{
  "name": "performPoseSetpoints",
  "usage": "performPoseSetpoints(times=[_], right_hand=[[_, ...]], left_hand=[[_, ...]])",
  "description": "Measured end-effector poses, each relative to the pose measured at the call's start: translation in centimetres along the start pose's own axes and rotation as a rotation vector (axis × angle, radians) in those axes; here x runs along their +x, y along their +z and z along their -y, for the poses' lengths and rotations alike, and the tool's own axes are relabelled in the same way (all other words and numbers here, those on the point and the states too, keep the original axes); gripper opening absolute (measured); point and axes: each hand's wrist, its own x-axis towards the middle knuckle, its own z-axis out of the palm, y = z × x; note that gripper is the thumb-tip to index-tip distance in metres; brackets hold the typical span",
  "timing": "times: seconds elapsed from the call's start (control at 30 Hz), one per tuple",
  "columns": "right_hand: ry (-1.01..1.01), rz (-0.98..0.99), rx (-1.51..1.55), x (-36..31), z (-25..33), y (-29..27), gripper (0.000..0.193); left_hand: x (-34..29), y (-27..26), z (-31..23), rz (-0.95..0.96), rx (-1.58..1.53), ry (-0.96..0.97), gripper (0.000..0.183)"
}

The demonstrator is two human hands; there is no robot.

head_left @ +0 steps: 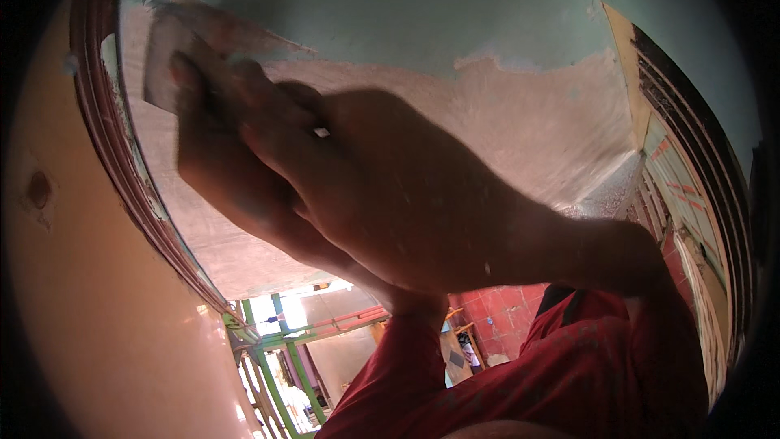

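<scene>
Both my hands are raised and brought together at the upper left of the head view, closed around one flat scraper (160, 73). Its pale, wide blade lies close to a wall surface (520, 122); contact at the edge is hard to make out. My left hand (223, 167) is the lower one, with a fingertip along the blade. Over it sits my right hand (317, 142), its fingers reaching forward onto the tool. The handle is hidden by the fingers. Green paint (390, 8) covers the upper wall, with a ragged border above bare pinkish plaster.
A dark red moulded frame (122, 138) borders the worked wall on the left, beside an orange-yellow wall (89, 276). Dark curved trim (699, 130) stands at the right. Below are green bars (301, 370) and a red tiled floor (504, 321).
</scene>
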Motion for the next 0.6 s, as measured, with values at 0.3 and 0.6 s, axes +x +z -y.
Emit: performPoseSetpoints(times=[0.3, 0.6], right_hand=[[-0.011, -0.056, -0.051, 0.1, 0.2, 0.5, 0.037], [-0.023, -0.089, -0.085, -0.7, 1.2, 0.6, 0.037]], left_hand=[[1.1, 0.6, -0.4, 0.023, -0.014, 0.053, 0.048], [1.3, 0.2, -1.4, 0.073, -0.041, 0.041, 0.046]])
